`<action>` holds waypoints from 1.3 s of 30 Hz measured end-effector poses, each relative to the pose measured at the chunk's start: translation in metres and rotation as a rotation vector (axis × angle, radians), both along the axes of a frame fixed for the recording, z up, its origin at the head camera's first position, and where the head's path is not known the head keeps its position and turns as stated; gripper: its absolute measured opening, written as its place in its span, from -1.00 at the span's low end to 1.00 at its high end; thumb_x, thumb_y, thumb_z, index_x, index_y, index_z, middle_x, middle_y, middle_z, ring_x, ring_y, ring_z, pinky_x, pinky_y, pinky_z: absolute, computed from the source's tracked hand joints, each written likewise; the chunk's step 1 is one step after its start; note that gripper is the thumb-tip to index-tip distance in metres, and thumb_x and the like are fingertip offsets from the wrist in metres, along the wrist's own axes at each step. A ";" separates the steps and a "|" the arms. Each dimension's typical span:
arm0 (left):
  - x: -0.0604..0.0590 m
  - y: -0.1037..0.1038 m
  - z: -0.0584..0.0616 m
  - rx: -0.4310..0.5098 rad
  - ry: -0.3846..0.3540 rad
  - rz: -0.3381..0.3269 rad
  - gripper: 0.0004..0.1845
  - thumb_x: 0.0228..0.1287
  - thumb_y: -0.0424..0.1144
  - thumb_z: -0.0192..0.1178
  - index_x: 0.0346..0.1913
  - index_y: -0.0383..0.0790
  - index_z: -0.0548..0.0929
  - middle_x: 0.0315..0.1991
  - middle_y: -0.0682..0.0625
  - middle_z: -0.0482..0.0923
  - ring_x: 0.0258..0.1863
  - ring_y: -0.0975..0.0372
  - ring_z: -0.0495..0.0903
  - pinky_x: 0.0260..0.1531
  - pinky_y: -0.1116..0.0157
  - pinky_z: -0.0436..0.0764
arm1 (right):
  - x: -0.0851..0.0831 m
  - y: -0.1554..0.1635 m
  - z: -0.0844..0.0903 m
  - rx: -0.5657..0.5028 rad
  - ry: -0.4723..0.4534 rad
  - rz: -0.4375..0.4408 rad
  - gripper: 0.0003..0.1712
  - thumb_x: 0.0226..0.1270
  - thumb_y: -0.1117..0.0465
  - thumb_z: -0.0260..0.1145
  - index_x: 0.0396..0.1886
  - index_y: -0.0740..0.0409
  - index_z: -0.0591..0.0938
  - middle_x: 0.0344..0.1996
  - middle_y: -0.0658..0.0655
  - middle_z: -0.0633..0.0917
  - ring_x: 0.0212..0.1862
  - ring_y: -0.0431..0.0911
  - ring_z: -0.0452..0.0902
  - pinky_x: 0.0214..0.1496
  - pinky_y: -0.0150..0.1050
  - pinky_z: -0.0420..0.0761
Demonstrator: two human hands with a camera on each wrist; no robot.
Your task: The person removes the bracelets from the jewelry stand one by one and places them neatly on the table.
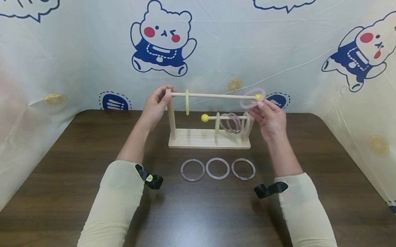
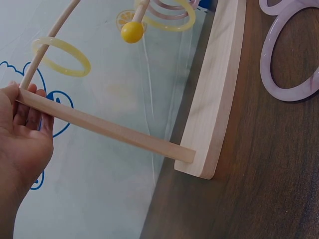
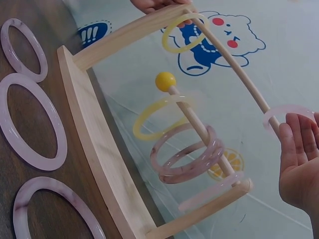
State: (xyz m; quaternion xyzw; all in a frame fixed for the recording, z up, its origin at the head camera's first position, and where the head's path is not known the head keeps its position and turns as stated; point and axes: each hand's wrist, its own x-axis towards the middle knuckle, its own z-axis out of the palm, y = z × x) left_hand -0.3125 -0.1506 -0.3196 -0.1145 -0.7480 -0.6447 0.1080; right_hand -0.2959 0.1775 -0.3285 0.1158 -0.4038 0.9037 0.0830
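A wooden rack [image 1: 210, 140] with two rods stands on the table. My left hand [image 1: 155, 106] grips the top of its left post [image 2: 104, 122]. At the far end of the upper rod [image 1: 221, 96], my right hand [image 1: 269, 119] pinches a pale pink bangle [image 1: 246, 104], which encircles the rod by its yellow end ball. Near the left post, a yellow bangle [image 1: 187, 103] hangs on that rod. The lower rod carries another yellow bangle [image 3: 142, 127], mottled purple bangles [image 3: 164, 174] and a pale pink one [image 3: 209, 191]. Its yellow ball [image 3: 165, 81] points left.
Three lilac bangles, a left one [image 1: 192, 170], a middle one [image 1: 217, 169] and a right one [image 1: 243, 169], lie in a row before the rack on the dark wooden table [image 1: 190, 223]. A printed cloth [image 1: 219, 36] hangs behind.
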 end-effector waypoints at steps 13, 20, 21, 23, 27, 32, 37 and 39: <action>-0.001 0.000 -0.001 0.000 -0.006 0.008 -0.60 0.39 -0.18 -0.05 0.18 -0.31 0.39 0.13 -0.12 0.43 0.11 0.19 0.36 0.17 0.23 0.29 | -0.001 0.009 -0.005 -0.015 -0.015 -0.014 -0.86 0.14 0.46 0.31 -0.26 0.36 0.68 -0.44 0.25 0.70 -0.37 -0.02 0.67 -0.25 -0.21 0.61; -0.001 0.000 -0.001 -0.003 -0.015 0.018 -0.64 0.38 -0.17 -0.04 0.15 -0.25 0.41 0.12 -0.07 0.44 0.13 0.19 0.36 0.18 0.23 0.29 | 0.000 0.011 -0.006 -0.027 -0.039 -0.013 -0.87 0.17 0.48 0.28 -0.27 0.37 0.67 -0.43 0.25 0.70 -0.36 -0.02 0.67 -0.23 -0.20 0.61; -0.001 0.000 -0.001 -0.004 -0.015 0.018 -0.64 0.38 -0.17 -0.04 0.15 -0.24 0.42 0.12 -0.07 0.44 0.13 0.19 0.36 0.18 0.23 0.29 | 0.000 0.011 -0.006 -0.034 -0.043 -0.009 -0.87 0.16 0.48 0.28 -0.28 0.37 0.67 -0.43 0.26 0.70 -0.36 -0.01 0.67 -0.22 -0.20 0.61; -0.001 0.000 -0.001 -0.005 -0.013 0.018 -0.64 0.39 -0.17 -0.04 0.15 -0.25 0.42 0.12 -0.08 0.45 0.12 0.19 0.36 0.18 0.23 0.29 | 0.001 0.012 -0.007 -0.032 -0.047 -0.008 -0.87 0.17 0.47 0.28 -0.28 0.36 0.68 -0.42 0.25 0.70 -0.34 -0.02 0.67 -0.21 -0.20 0.61; -0.001 0.000 -0.001 -0.006 -0.009 0.016 -0.64 0.39 -0.18 -0.04 0.16 -0.25 0.42 0.12 -0.09 0.45 0.12 0.19 0.37 0.17 0.23 0.30 | 0.001 0.017 -0.009 -0.056 -0.067 -0.002 -0.89 0.18 0.46 0.28 -0.32 0.32 0.70 -0.42 0.25 0.71 -0.33 -0.02 0.67 -0.19 -0.19 0.60; -0.001 0.000 -0.001 -0.002 -0.006 0.009 -0.64 0.39 -0.18 -0.04 0.16 -0.26 0.42 0.11 -0.09 0.45 0.12 0.19 0.37 0.17 0.23 0.30 | 0.001 0.023 -0.011 -0.108 -0.091 0.015 -0.91 0.16 0.47 0.29 -0.35 0.33 0.69 -0.46 0.26 0.70 -0.35 -0.01 0.67 -0.23 -0.19 0.62; 0.000 -0.001 -0.001 -0.004 -0.007 0.010 -0.64 0.39 -0.19 -0.04 0.17 -0.26 0.41 0.12 -0.09 0.44 0.13 0.18 0.36 0.18 0.23 0.30 | 0.001 0.028 -0.012 -0.099 -0.085 0.007 -0.92 0.16 0.46 0.30 -0.35 0.33 0.69 -0.45 0.26 0.70 -0.35 0.00 0.67 -0.23 -0.19 0.62; 0.000 -0.001 -0.001 -0.006 -0.008 0.011 -0.64 0.39 -0.18 -0.05 0.17 -0.25 0.41 0.12 -0.08 0.44 0.13 0.19 0.36 0.18 0.24 0.29 | 0.002 0.030 -0.012 -0.088 -0.082 -0.002 -0.93 0.15 0.44 0.31 -0.35 0.33 0.69 -0.44 0.25 0.71 -0.34 -0.01 0.67 -0.22 -0.19 0.61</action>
